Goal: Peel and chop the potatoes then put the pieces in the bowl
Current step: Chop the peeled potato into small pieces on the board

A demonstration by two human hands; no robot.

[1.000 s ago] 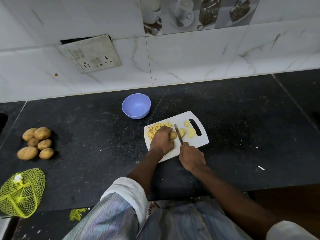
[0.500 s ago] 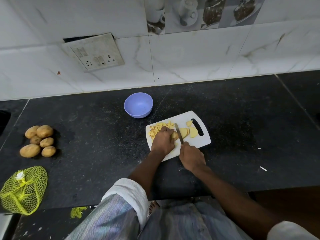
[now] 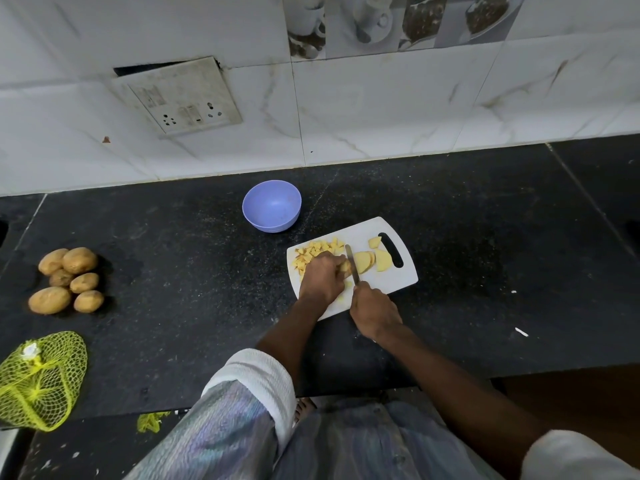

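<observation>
A white cutting board (image 3: 394,282) lies on the black counter. My left hand (image 3: 322,279) grips a peeled potato piece (image 3: 345,267) on the board. My right hand (image 3: 373,311) holds a knife (image 3: 352,263) whose blade stands against that piece. Yellow slices (image 3: 372,260) lie to the right of the blade. Small diced pieces (image 3: 316,251) are heaped at the board's left end. A lilac bowl (image 3: 272,206) stands behind the board with nothing visible in it. Several unpeeled potatoes (image 3: 67,280) sit in a pile at the far left.
A yellow mesh bag (image 3: 40,377) lies at the counter's front left, with a yellow scrap (image 3: 149,421) below the edge. A socket plate (image 3: 180,95) hangs on the tiled wall behind. A small white speck (image 3: 521,332) lies on the counter to the right.
Both hands stay on the board with the knife at the potato piece; the blade sits slightly further left into it. The camera view has shifted a little.
</observation>
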